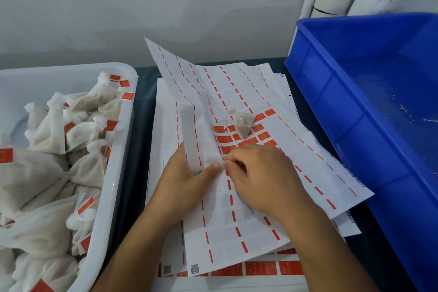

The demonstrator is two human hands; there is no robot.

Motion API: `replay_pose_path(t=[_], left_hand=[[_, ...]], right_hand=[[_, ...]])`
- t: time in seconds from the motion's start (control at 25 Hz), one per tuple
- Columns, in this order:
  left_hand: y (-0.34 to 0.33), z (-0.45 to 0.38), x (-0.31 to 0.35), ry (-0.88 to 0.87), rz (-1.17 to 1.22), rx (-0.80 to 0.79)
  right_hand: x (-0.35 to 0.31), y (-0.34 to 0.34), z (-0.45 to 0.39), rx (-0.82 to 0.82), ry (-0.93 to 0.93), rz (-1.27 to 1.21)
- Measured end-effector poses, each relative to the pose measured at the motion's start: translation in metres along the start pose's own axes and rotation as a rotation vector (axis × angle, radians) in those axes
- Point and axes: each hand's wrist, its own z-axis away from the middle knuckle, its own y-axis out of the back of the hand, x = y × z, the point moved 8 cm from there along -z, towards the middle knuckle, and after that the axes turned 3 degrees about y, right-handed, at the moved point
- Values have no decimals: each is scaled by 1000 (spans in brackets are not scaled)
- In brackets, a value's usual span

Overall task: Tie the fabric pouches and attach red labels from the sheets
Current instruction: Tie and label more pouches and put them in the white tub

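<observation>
1. The step in hand looks to be the labelling; the left hand (pixel 189 173) grips the folded edge of the white backing sheet with red dashes (pixel 237 208), its thumb pressed on the paper; the right hand (pixel 260 173) has its fingers curled, and the tips pinch at the sheet just beside that thumb, probably to lift a red label.
2. The small tied white fabric pouch (pixel 240 121) lies on the same sheet, near the remaining red rectangular labels (pixel 225 138), beyond both hands.
3. The finished pouches fill the white plastic tub (pixel 118 173) at left; the blue plastic crate (pixel 355 125) stands at right.
4. The next move, I judge, calls for peeling one label free without tearing it; then carrying it to the pouch.
</observation>
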Motion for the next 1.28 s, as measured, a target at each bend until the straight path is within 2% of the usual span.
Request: replay_pose_path(t=[0.32, 0.44, 0.6, 0.8, 0.88, 1.0, 1.12, 1.2, 1.28], left_hand=[[3, 1, -2, 69, 4, 11], [5, 1, -2, 101, 8, 32], [14, 1, -1, 85, -29, 82], [31, 4, 8, -37, -116, 197], [35, 5, 7, -30, -248, 225], [39, 3, -4, 128, -569, 296], [38, 9, 20, -31, -819, 438], [26, 9, 40, -137, -786, 443], [1, -7, 51, -131, -665, 315]], right_hand=[[5, -1, -7, 10, -42, -31], [10, -3, -9, 27, -85, -120], [23, -3, -8, 78, -218, -388], [31, 6, -8, 139, -330, -803], [32, 12, -8, 184, -342, -976], [38, 20, -5, 284, -371, -1176], [44, 24, -5, 359, -382, -1282], [48, 26, -5, 393, -395, -1320], [52, 26, -5, 427, -414, -1343]])
